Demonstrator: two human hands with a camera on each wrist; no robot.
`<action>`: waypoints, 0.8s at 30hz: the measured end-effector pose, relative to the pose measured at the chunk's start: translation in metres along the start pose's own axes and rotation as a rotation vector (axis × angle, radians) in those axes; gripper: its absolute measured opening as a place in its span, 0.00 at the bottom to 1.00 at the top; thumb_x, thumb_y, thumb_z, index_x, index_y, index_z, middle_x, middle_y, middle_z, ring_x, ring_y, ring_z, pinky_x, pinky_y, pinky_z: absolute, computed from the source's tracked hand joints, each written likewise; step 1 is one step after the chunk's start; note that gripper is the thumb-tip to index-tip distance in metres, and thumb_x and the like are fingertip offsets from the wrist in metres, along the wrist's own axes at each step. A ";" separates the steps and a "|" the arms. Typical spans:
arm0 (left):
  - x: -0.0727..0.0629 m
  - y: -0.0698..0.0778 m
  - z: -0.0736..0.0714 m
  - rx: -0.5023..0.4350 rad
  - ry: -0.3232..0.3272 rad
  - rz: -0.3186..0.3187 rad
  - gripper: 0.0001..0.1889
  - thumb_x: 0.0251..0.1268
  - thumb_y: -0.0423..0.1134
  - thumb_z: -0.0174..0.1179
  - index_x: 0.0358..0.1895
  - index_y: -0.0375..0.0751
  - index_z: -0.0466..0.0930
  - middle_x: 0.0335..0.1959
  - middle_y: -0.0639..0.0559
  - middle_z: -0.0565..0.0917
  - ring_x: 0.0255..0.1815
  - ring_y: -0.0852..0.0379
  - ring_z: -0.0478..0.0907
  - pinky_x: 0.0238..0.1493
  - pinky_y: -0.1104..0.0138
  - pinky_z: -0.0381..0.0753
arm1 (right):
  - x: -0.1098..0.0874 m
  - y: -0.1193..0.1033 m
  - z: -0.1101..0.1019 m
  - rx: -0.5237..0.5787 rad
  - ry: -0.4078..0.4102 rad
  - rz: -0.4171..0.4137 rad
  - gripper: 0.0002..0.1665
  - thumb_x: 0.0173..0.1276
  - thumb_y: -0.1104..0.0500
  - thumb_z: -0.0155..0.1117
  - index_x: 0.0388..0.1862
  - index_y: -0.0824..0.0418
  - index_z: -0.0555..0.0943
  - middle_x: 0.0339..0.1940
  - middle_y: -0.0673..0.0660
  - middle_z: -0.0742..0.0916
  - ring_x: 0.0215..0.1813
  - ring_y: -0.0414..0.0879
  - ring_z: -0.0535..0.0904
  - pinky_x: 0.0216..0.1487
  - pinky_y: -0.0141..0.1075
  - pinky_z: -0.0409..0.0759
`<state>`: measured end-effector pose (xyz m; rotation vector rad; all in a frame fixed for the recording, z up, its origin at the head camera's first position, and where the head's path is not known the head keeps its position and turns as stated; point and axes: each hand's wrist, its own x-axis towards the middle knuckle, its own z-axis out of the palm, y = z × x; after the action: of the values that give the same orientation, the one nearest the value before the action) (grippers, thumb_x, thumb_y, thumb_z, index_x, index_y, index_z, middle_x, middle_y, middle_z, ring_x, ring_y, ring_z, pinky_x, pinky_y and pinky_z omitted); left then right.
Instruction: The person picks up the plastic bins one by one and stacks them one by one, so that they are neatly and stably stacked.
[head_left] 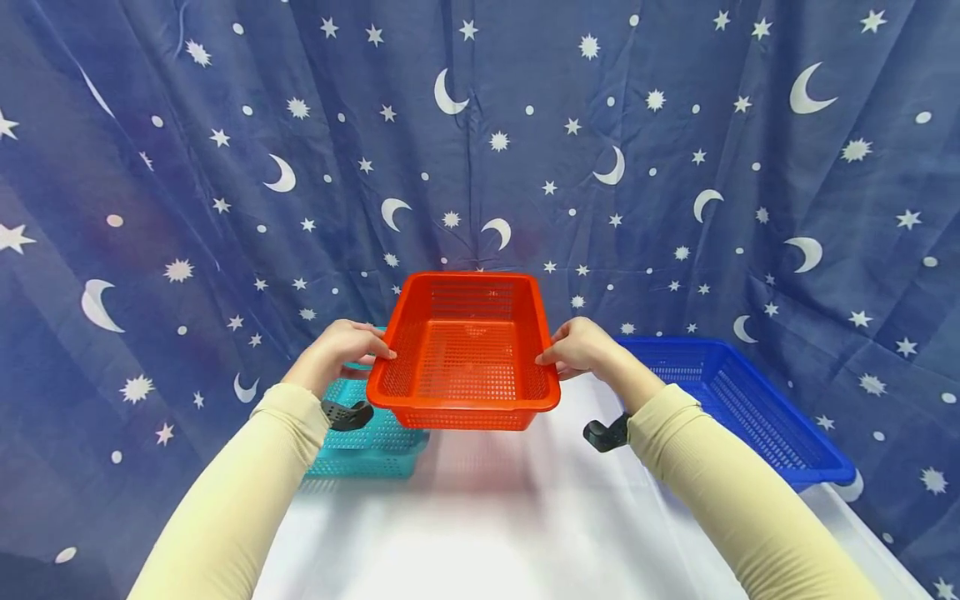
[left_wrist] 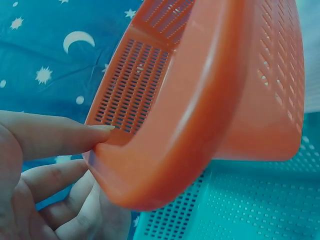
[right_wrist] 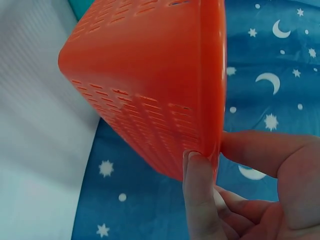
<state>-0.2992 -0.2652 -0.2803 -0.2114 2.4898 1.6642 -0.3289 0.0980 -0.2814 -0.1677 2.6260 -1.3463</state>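
An orange-red perforated plastic basket [head_left: 472, 358] is held up in the air above the table, its hollow side turned toward the head camera. My left hand [head_left: 348, 350] pinches its left rim, with the thumb inside and the other fingers outside, as the left wrist view shows. On the opposite rim, my right hand [head_left: 581, 346] pinches between thumb and fingers. In the right wrist view the basket's outer wall [right_wrist: 135, 65] fills the middle. No objects show inside the basket.
A turquoise basket [head_left: 367, 462] stands on the white table [head_left: 480, 533] at the left, partly behind the left hand. To the right lies a larger blue basket [head_left: 780, 433], partly hidden by the right forearm. A blue curtain [head_left: 525, 167] with moons and stars hangs behind.
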 end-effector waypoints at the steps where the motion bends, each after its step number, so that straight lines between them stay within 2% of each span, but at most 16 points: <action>1: 0.000 -0.001 -0.002 0.000 -0.002 0.001 0.29 0.67 0.34 0.66 0.70 0.33 0.73 0.66 0.37 0.75 0.60 0.39 0.80 0.45 0.57 0.88 | 0.000 -0.001 0.002 0.005 0.002 -0.001 0.20 0.63 0.65 0.75 0.48 0.74 0.78 0.45 0.68 0.86 0.37 0.54 0.89 0.41 0.44 0.88; 8: 0.000 -0.006 -0.015 0.022 -0.009 0.010 0.31 0.67 0.35 0.66 0.72 0.31 0.70 0.65 0.35 0.76 0.61 0.38 0.79 0.46 0.57 0.87 | 0.004 -0.006 0.016 0.042 0.016 -0.028 0.19 0.62 0.66 0.76 0.47 0.74 0.78 0.43 0.68 0.86 0.35 0.54 0.89 0.39 0.44 0.89; 13: -0.004 -0.009 -0.031 0.052 -0.013 0.030 0.31 0.68 0.36 0.66 0.73 0.32 0.70 0.63 0.36 0.78 0.61 0.38 0.79 0.47 0.55 0.87 | 0.005 -0.012 0.029 0.055 0.022 -0.048 0.17 0.62 0.66 0.76 0.44 0.72 0.79 0.42 0.67 0.86 0.35 0.54 0.89 0.42 0.46 0.88; 16: -0.007 -0.014 -0.041 0.076 0.000 0.035 0.32 0.68 0.38 0.67 0.73 0.32 0.70 0.62 0.37 0.79 0.61 0.38 0.79 0.47 0.55 0.87 | 0.009 -0.013 0.039 0.078 0.018 -0.061 0.17 0.62 0.66 0.76 0.44 0.72 0.79 0.41 0.66 0.86 0.36 0.54 0.89 0.41 0.45 0.88; 24: -0.010 -0.025 -0.057 0.095 0.012 0.022 0.35 0.69 0.40 0.67 0.74 0.30 0.66 0.65 0.34 0.76 0.60 0.39 0.79 0.49 0.54 0.87 | 0.017 -0.014 0.058 0.120 0.002 -0.083 0.16 0.62 0.66 0.77 0.43 0.71 0.80 0.38 0.65 0.87 0.35 0.54 0.89 0.37 0.43 0.89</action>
<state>-0.2869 -0.3270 -0.2789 -0.1843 2.5818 1.5526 -0.3327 0.0406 -0.3055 -0.2618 2.5563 -1.5262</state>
